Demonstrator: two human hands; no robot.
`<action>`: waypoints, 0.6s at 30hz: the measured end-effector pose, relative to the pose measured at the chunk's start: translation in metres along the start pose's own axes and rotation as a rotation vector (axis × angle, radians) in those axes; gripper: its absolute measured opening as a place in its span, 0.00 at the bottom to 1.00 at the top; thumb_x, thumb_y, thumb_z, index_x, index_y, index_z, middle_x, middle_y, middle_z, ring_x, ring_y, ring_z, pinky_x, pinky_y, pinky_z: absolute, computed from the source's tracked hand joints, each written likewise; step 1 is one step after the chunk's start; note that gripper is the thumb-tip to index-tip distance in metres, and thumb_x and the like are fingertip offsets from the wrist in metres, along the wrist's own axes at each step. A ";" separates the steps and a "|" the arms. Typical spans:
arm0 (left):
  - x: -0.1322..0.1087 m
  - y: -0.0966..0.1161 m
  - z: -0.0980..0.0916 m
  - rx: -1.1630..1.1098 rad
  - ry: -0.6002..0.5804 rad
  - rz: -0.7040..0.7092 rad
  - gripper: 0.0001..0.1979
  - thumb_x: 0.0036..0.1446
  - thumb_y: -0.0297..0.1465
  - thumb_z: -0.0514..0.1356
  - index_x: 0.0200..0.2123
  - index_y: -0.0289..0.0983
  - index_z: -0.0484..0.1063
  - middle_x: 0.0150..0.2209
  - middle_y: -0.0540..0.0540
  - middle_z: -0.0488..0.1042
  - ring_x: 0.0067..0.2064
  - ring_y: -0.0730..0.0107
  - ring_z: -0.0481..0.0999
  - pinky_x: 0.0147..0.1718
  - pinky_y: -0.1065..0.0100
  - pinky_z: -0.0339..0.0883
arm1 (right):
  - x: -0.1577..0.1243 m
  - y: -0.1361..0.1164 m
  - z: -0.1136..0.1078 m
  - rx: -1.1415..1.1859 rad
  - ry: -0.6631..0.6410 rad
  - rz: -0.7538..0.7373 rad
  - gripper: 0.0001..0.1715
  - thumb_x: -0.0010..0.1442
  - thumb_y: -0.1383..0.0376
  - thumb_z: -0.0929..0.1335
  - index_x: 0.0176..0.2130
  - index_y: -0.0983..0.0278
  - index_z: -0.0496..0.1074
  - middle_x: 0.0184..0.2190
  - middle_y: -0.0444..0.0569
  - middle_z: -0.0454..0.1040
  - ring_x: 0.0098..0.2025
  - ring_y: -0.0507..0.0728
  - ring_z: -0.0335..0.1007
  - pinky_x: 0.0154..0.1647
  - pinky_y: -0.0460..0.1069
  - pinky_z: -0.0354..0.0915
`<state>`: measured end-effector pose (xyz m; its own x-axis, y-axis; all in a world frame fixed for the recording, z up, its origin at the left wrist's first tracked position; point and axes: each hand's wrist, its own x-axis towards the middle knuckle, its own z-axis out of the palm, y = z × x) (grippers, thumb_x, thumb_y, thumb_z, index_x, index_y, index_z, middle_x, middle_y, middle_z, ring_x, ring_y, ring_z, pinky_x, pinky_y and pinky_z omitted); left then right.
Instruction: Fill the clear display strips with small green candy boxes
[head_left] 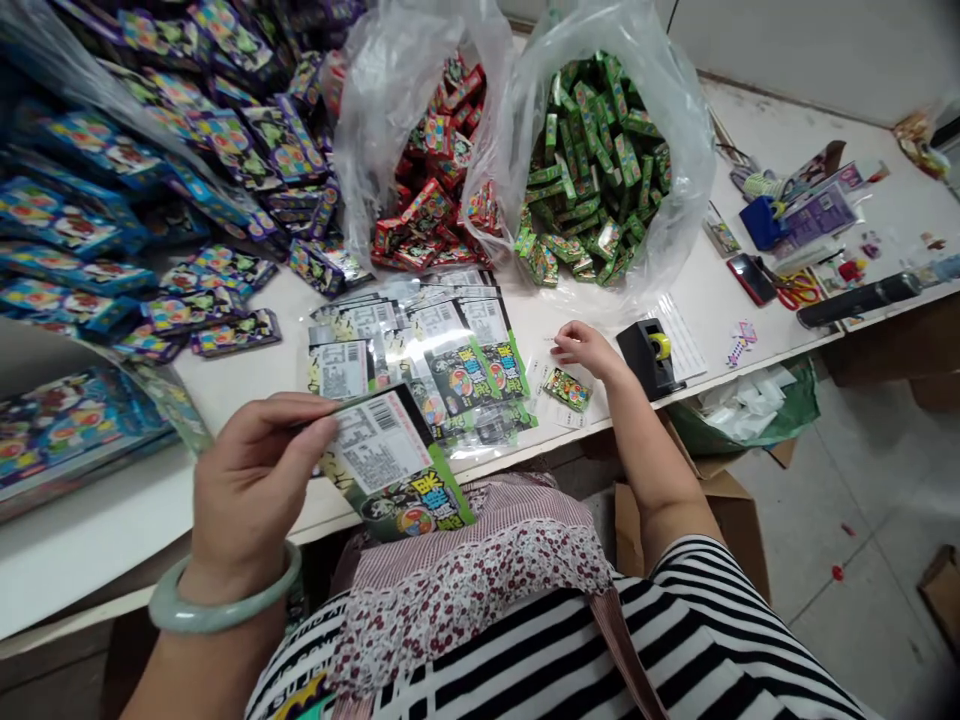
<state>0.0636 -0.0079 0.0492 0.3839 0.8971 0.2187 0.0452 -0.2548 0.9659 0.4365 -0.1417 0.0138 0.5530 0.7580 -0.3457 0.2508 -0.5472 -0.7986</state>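
Observation:
My left hand (259, 480) pinches a printed pouch (397, 460) by its upper left corner, between thumb and fingers. The pouch is black and green with a white barcode panel, and hangs tilted over the table edge. My right hand (589, 352) is above the table on the right, its fingers curled together; whatever is at the fingertips is too small to make out. Just below it lies a small green printed packet (566, 390) on clear film. Between my hands, similar pouches (457, 350) lie spread in an overlapping pile. A black tape dispenser (646, 362) stands right of my right hand.
Clear bags of red boxes (435, 215) and green boxes (592, 150) stand behind the pouches. Purple boxes (225, 130) and blue boxes (82, 230) are heaped at left. A phone (750, 279) and black cylinder (859, 298) lie right; a green sack (780, 415) sits below the edge.

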 end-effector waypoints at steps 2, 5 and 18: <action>0.000 0.003 0.004 -0.023 -0.048 0.028 0.07 0.51 0.29 0.70 0.34 0.46 0.79 0.35 0.52 0.79 0.37 0.67 0.76 0.33 0.65 0.71 | -0.012 -0.028 -0.001 0.157 -0.131 -0.144 0.15 0.56 0.57 0.71 0.31 0.62 0.63 0.29 0.40 0.68 0.32 0.49 0.68 0.38 0.47 0.67; 0.000 0.010 0.012 -0.061 -0.110 0.056 0.03 0.55 0.32 0.68 0.34 0.43 0.77 0.34 0.50 0.77 0.37 0.69 0.75 0.35 0.67 0.70 | -0.034 -0.090 0.011 0.217 -0.463 -0.449 0.16 0.56 0.54 0.72 0.32 0.62 0.67 0.30 0.42 0.68 0.32 0.50 0.64 0.38 0.48 0.64; -0.003 0.022 0.011 -0.062 -0.117 0.032 0.07 0.57 0.37 0.63 0.33 0.40 0.72 0.32 0.49 0.73 0.36 0.68 0.72 0.38 0.64 0.68 | -0.017 -0.213 0.100 -0.165 -1.008 -0.551 0.11 0.47 0.68 0.79 0.26 0.63 0.75 0.19 0.39 0.65 0.28 0.49 0.60 0.28 0.46 0.55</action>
<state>0.0736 -0.0197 0.0685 0.4898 0.8395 0.2351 -0.0243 -0.2564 0.9663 0.2940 -0.0022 0.1403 -0.5287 0.8062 -0.2657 0.4019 -0.0379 -0.9149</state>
